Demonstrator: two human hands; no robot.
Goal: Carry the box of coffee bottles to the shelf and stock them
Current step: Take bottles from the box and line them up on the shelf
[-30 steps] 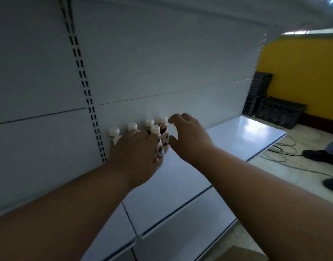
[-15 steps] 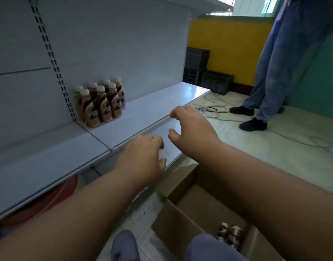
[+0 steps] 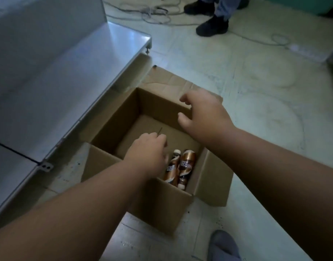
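Observation:
An open cardboard box (image 3: 158,202) stands on the floor beside the white shelf (image 3: 54,76). Two brown coffee bottles (image 3: 182,166) lie side by side at the box's near right corner. My left hand (image 3: 148,151) reaches down into the box, just left of the bottles, fingers curled and holding nothing that I can see. Above the far right side of the box hovers my right hand (image 3: 201,113), fingers apart and empty. The bottles stocked on the shelf are out of view.
Another person's dark shoes (image 3: 212,25) and trouser legs stand at the top, near loose cables (image 3: 156,14) on the pale floor. A white power strip (image 3: 307,51) lies at the right. My grey shoe (image 3: 225,245) shows at the bottom.
My view has swung down from the shelf and its row of bottles to the box on the floor. Both hands have left the shelf and come down over the box.

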